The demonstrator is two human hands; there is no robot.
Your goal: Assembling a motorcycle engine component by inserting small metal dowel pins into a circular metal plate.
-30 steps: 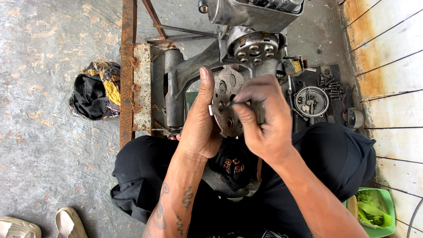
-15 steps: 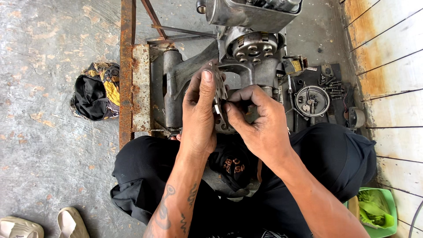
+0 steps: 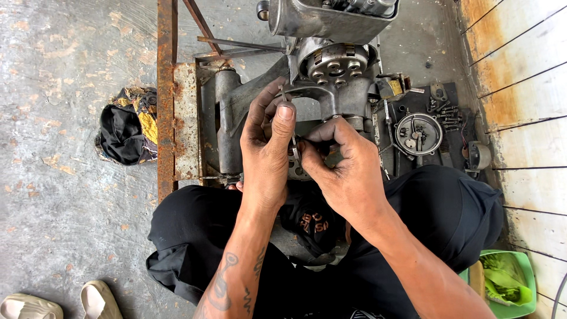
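My left hand (image 3: 266, 147) and my right hand (image 3: 348, 171) are pressed together in front of a grey engine casing (image 3: 336, 65). Between them they grip a round, holed metal disc (image 3: 295, 156), now turned almost edge-on, so only a thin metal edge and a small lower part show. My left thumb lies along its edge. My right thumb and fingers pinch it from the right. I cannot tell whether my right hand also holds a small tool. My black trousers (image 3: 195, 236) fill the lower frame.
A rusty steel frame (image 3: 166, 106) carries the engine. A black and yellow rag (image 3: 127, 133) lies on the concrete to its left. To the right, a round metal part (image 3: 418, 133) and small screws lie on a black mat. A green tub (image 3: 508, 277) and pale sandals (image 3: 100, 298) sit near me.
The disc faced the camera a second ago with my right hand working at its face. It has since turned edge-on, and both hands have closed in around it and dropped slightly.
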